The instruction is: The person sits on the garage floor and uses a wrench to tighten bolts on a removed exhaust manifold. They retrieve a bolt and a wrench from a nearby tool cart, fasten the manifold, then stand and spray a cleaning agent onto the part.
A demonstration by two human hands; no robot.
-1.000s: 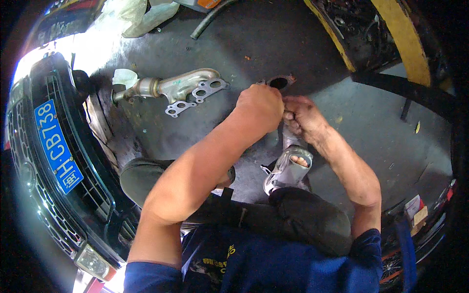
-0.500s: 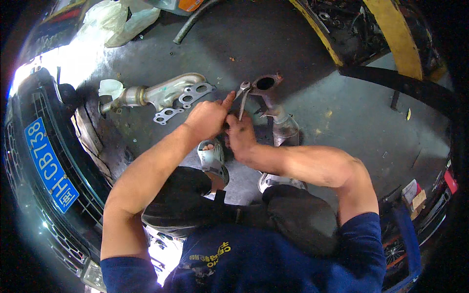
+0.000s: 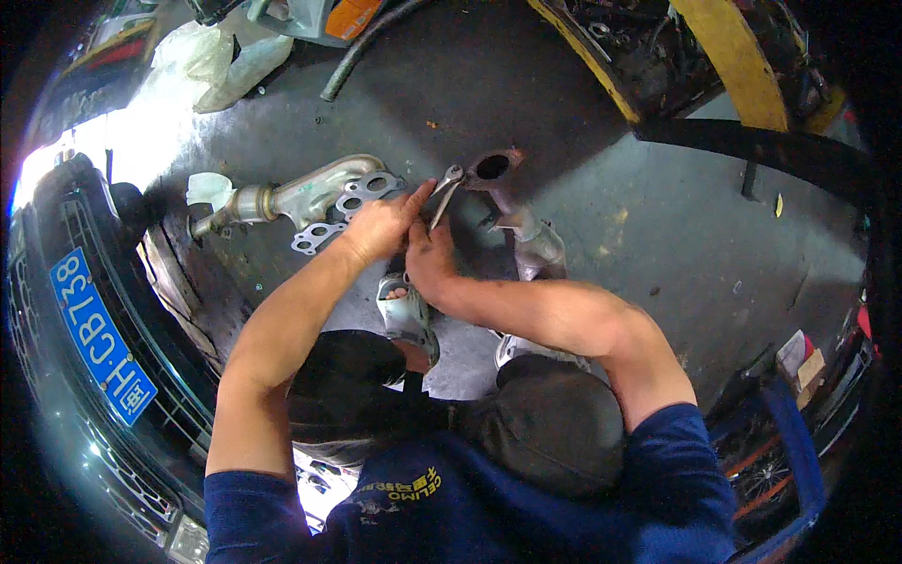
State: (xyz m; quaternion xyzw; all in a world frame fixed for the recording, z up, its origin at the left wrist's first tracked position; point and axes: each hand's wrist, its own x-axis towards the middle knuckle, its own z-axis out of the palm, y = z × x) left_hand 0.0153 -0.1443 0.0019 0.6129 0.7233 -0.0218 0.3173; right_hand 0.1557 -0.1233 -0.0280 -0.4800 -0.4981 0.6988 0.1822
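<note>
Two wrenches meet in a narrow V beside the flange of a rusty exhaust pipe (image 3: 512, 209). My left hand (image 3: 381, 228) is closed around one wrench (image 3: 440, 185), its index finger stretched along the shank. The fingers of my right hand (image 3: 432, 261) grip the other wrench (image 3: 443, 208), just below and right of the left hand. Whatever sits in the wrench heads is too small to make out. Left of my hands lies a clean silver exhaust manifold (image 3: 318, 199), with metal gaskets (image 3: 318, 237) at its flange side, partly behind my left hand.
A car's front bumper and grille (image 3: 150, 367) with a blue plate run along the left. Plastic bags (image 3: 202, 70) and a grey hose (image 3: 362, 52) lie at the far side. A yellow-edged frame (image 3: 742, 66) stands far right. My sandalled foot (image 3: 406, 310) is below my hands.
The whole scene has shifted slightly left in the view. Both hands keep their hold on the wrenches, and the wrench held by my right hand leans more to the left at its handle.
</note>
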